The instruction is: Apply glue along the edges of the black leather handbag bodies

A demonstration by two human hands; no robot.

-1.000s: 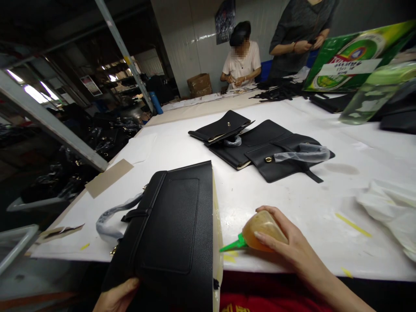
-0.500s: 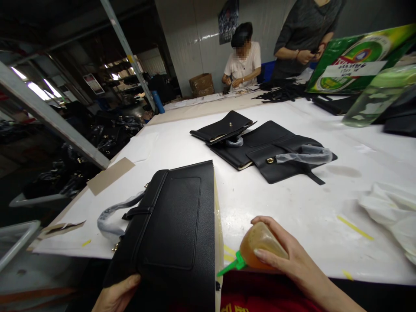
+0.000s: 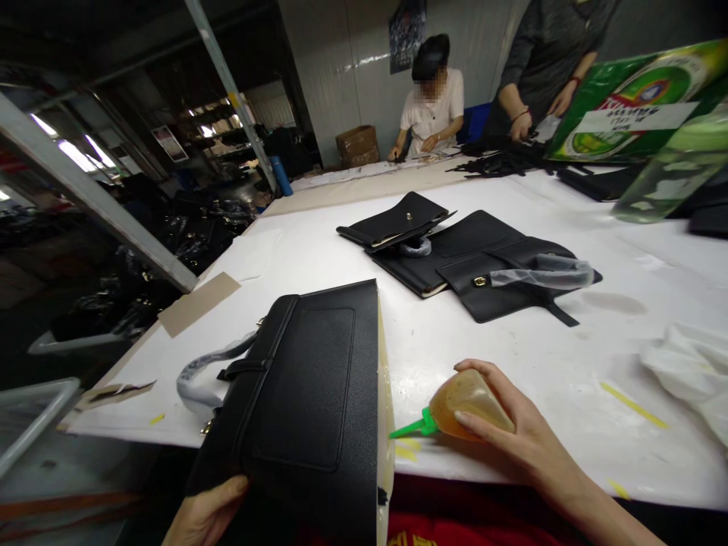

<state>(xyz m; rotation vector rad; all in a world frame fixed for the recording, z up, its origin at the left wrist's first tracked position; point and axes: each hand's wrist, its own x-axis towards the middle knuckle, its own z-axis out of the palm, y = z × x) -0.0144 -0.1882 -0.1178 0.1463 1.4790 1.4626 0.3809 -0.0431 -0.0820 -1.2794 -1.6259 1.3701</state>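
A black leather handbag [image 3: 310, 379] lies on the near edge of the table, its pale, unfinished edge facing right. My left hand [image 3: 208, 512] grips its lower left corner, thumb on top and the other fingers hidden beneath. The bag's handle [image 3: 199, 379], wrapped in clear plastic, sticks out to the left. In my right hand [image 3: 512, 417] is a squeeze bottle [image 3: 466, 402] of amber liquid, tilted to the left. Its green nozzle [image 3: 412, 426] points at the bag's pale edge, the tip at or very near it.
Two more black bag pieces [image 3: 483, 250] lie mid-table. A brown card [image 3: 199, 303] is at left, white cloth [image 3: 694, 371] at right. A green bottle [image 3: 671, 167] and a green printed bag [image 3: 631, 106] stand far right. Two people [image 3: 435, 106] work across the table.
My right hand has moved the squeeze bottle up along the bag's pale edge, away from me. My left hand keeps its grip on the bag. The view has shifted slightly.
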